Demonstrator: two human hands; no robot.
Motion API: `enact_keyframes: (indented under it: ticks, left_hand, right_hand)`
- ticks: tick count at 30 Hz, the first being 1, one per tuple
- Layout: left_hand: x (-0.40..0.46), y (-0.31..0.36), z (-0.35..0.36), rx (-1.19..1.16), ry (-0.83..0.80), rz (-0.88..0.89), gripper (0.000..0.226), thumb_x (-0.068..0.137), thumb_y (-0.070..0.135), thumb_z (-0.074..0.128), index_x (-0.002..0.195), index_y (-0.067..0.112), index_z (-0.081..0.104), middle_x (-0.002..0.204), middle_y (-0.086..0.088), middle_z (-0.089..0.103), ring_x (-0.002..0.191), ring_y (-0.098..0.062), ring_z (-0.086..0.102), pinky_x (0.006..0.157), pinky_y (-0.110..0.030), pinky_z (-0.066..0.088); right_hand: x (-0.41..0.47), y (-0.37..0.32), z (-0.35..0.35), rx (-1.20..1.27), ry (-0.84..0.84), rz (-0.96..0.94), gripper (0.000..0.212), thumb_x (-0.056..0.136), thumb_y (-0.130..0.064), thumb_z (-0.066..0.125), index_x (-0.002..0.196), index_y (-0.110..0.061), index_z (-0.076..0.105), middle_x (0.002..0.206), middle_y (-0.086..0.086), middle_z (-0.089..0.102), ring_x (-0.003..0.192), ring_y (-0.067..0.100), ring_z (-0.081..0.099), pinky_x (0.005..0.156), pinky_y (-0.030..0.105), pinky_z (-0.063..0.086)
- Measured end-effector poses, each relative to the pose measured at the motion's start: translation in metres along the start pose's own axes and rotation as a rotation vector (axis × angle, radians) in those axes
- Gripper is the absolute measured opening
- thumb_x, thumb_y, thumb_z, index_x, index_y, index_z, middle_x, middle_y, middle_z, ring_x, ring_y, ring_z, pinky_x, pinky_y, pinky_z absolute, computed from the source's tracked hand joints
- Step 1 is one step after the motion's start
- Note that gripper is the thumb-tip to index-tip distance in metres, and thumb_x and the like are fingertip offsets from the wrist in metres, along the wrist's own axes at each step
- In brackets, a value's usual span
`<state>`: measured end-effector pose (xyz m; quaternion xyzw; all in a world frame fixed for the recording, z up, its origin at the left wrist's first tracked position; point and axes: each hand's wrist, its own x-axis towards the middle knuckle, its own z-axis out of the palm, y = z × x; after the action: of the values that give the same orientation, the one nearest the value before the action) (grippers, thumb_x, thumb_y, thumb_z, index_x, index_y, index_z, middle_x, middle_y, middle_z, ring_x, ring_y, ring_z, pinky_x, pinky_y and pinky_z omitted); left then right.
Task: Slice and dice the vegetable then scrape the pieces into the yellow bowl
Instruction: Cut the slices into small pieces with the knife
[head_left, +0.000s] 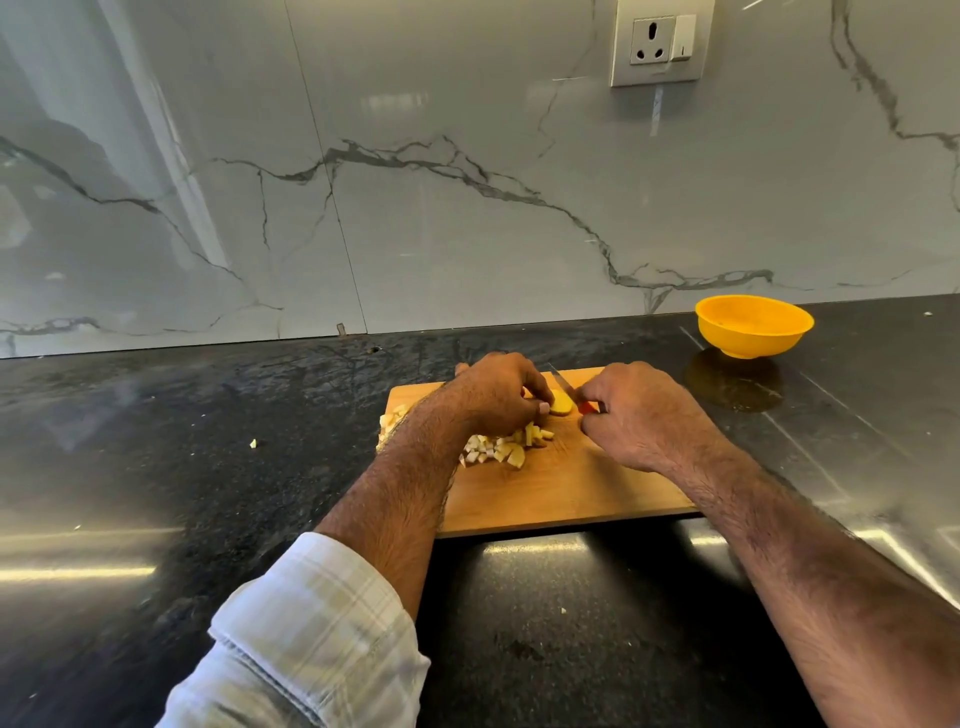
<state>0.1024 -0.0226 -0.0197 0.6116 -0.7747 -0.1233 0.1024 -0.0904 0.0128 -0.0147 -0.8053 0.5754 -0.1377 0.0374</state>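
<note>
On the wooden cutting board (561, 488) my left hand (493, 395) presses its fingertips on a yellow piece of potato (562, 403). My right hand (644, 410) grips a knife (563, 385) with a red handle, its blade angled across the piece. A heap of diced pieces (506, 448) lies just in front of my left hand, and more pieces (390, 415) sit at the board's left edge. The yellow bowl (753, 325) stands on the counter behind and to the right of the board, and looks empty.
The board lies on a dark glossy counter (208, 467) against a marble-patterned wall. One stray piece (253, 443) rests on the counter left of the board. A wall socket (660, 44) is high up on the right.
</note>
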Motion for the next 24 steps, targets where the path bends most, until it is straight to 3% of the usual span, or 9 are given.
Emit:
enact_keyframes:
  ticks: [4, 10, 14, 17, 21, 24]
  left_hand:
    - [-0.002, 0.002, -0.002, -0.006, -0.012, 0.008, 0.019, 0.102, 0.037, 0.065, 0.117, 0.037, 0.076, 0.140, 0.011, 0.060, 0.133, -0.017, 0.050, 0.117, -0.076, 0.019]
    - [-0.002, 0.002, -0.002, -0.003, -0.017, 0.014, 0.019, 0.102, 0.035, 0.065, 0.117, 0.037, 0.077, 0.139, 0.012, 0.061, 0.134, -0.018, 0.049, 0.117, -0.075, 0.019]
    - [-0.003, 0.001, -0.002, -0.030, -0.014, 0.012, 0.018, 0.102, 0.033, 0.066, 0.115, 0.036, 0.078, 0.137, 0.014, 0.064, 0.133, -0.017, 0.051, 0.117, -0.074, 0.020]
    - [-0.004, -0.002, -0.003, -0.019, -0.005, 0.003, 0.017, 0.102, 0.034, 0.066, 0.114, 0.039, 0.078, 0.138, 0.014, 0.065, 0.134, -0.017, 0.051, 0.118, -0.073, 0.019]
    - [-0.006, -0.003, -0.004, 0.013, -0.008, -0.010, 0.019, 0.102, 0.035, 0.066, 0.116, 0.040, 0.077, 0.140, 0.011, 0.063, 0.136, -0.019, 0.049, 0.119, -0.074, 0.017]
    - [-0.006, -0.002, -0.006, 0.008, -0.012, -0.011, 0.019, 0.102, 0.035, 0.066, 0.117, 0.040, 0.077, 0.140, 0.011, 0.063, 0.137, -0.019, 0.049, 0.119, -0.073, 0.018]
  right_hand:
    - [-0.001, -0.006, 0.000, -0.042, -0.083, -0.001, 0.030, 0.092, -0.037, 0.066, 0.118, -0.025, 0.072, 0.097, -0.006, 0.065, 0.086, 0.013, 0.061, 0.074, 0.028, 0.058]
    - [-0.003, -0.017, 0.001, -0.091, -0.118, 0.004, 0.028, 0.094, -0.032, 0.065, 0.119, -0.019, 0.064, 0.096, -0.005, 0.057, 0.094, 0.016, 0.059, 0.085, 0.033, 0.058]
    - [0.000, -0.016, 0.004, -0.040, -0.116, 0.021, 0.032, 0.094, -0.031, 0.066, 0.123, -0.019, 0.064, 0.105, -0.001, 0.064, 0.097, 0.016, 0.061, 0.086, 0.033, 0.058]
    - [0.000, -0.009, 0.008, -0.031, -0.087, 0.014, 0.033, 0.093, -0.035, 0.065, 0.124, -0.023, 0.068, 0.108, -0.003, 0.067, 0.094, 0.015, 0.062, 0.078, 0.029, 0.056]
    - [-0.001, -0.005, 0.004, 0.005, 0.001, -0.025, 0.025, 0.092, -0.034, 0.065, 0.113, -0.025, 0.076, 0.083, -0.009, 0.063, 0.073, 0.008, 0.059, 0.057, 0.022, 0.044]
    - [0.000, -0.009, 0.003, -0.013, -0.049, -0.040, 0.031, 0.094, -0.034, 0.065, 0.122, -0.024, 0.073, 0.095, -0.007, 0.066, 0.081, 0.009, 0.060, 0.065, 0.022, 0.050]
